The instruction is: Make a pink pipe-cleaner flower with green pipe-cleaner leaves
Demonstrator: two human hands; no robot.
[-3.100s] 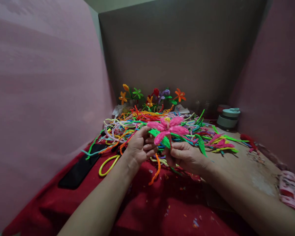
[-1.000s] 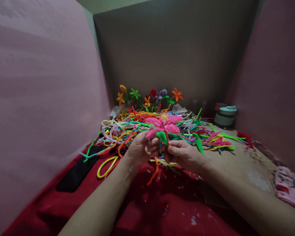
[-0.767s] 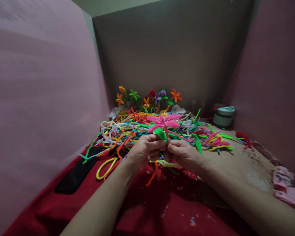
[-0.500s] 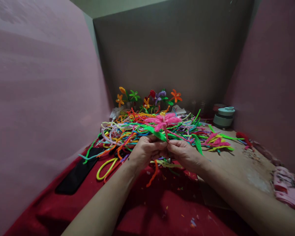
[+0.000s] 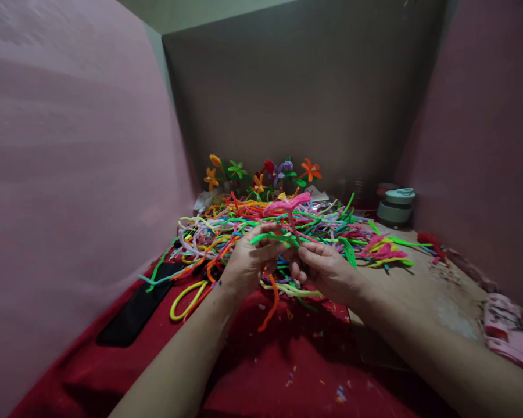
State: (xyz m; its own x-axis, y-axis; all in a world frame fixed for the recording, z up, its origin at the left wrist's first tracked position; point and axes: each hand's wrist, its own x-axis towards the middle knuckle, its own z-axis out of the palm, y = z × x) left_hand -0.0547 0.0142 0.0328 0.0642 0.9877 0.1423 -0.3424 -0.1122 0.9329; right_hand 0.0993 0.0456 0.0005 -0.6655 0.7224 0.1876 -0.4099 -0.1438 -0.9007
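A pink pipe-cleaner flower [image 5: 289,203] with a yellow centre stands tilted above my hands on a pink stem. My right hand [image 5: 325,267] pinches the lower stem between thumb and fingers. A green fuzzy leaf [image 5: 275,238] lies across the fingers of my left hand [image 5: 255,255], which are closed on it beside the stem. The fingertips of both hands nearly meet, and the bottom of the stem is hidden by them. Behind and around them spreads a heap of coloured pipe cleaners [image 5: 218,232].
Finished flowers [image 5: 310,169] stand at the back. A black phone [image 5: 133,313] and a yellow loop [image 5: 187,301] lie left on the red cloth [image 5: 261,371]. Right are a green-lidded container [image 5: 396,207], cardboard [image 5: 436,296] and a pink object [image 5: 508,331].
The pink flower has tipped and turned, so its petals show more from the side. The green leaf has swung across my left fingers, and that hand has shifted slightly left and loosened around the stem.
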